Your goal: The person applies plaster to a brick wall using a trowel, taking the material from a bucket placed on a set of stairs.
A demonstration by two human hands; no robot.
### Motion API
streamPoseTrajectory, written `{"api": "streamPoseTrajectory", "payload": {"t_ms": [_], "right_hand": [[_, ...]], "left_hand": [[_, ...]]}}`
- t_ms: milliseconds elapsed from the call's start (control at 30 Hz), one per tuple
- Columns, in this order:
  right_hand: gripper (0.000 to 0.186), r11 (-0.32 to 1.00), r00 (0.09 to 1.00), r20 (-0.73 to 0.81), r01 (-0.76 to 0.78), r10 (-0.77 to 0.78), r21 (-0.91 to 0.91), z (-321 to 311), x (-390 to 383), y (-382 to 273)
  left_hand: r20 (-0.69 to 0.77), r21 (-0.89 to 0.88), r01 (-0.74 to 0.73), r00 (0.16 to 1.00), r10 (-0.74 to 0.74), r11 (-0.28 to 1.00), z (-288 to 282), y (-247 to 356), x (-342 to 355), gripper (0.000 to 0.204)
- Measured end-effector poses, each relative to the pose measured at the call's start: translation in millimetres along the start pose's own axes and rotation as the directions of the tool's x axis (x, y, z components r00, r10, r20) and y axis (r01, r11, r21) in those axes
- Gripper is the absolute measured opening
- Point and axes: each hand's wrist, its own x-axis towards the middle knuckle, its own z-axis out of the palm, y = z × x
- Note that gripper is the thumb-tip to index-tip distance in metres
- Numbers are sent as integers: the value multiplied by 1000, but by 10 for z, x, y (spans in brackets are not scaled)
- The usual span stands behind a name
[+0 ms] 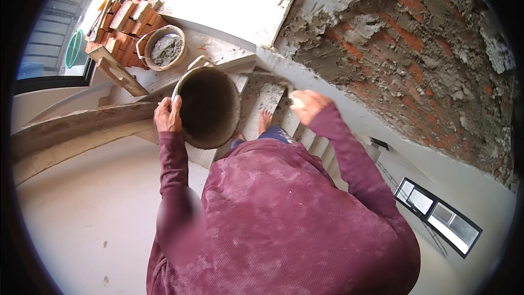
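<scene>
We observe the left hand (168, 116) clamped on the near-left edge of the bucket (210, 106), which sits tilted, mouth toward us, in front of the torso and over the steps (262, 104). The right hand (309, 106) is closed, apparently around a tool (281, 81), though blur prevents us from confirming its type. Beyond the bucket, we see a pail (158, 68) holding grey mortar (167, 48), beside stacked bricks (123, 26).

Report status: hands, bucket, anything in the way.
Left hand gripping bucket, left side. Right hand curled, apart; hold unclear. Bucket mouth faces camera, unobstructed. Mortar pail beyond.
</scene>
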Motion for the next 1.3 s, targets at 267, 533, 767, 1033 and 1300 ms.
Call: {"api": "streamPoseTrajectory", "payload": {"t_ms": [267, 533, 767, 1033, 1300], "right_hand": [[39, 904, 969, 215, -18, 121, -428, 730, 729, -1126], [28, 946, 772, 601, 0, 207, -325, 309, 650, -1761], [27, 898, 779, 544, -55, 312, -437, 416, 944, -1635], [49, 912, 910, 383, -13, -159, 410, 981, 391, -1477], [32, 782, 843, 494, -158, -211, 603, 1011, 45, -958]], "left_hand": [[90, 86, -253, 965, 245, 964, -185, 558, 364, 44], [216, 70, -451, 878, 428, 890, -436, 633, 447, 41], [284, -98, -466, 834, 473, 880, -566, 906, 343, 37], [204, -184, -474, 838, 505, 861, -617, 993, 251, 33], [14, -362, -92, 994, 104, 928, -371, -89, -24, 35]]}}
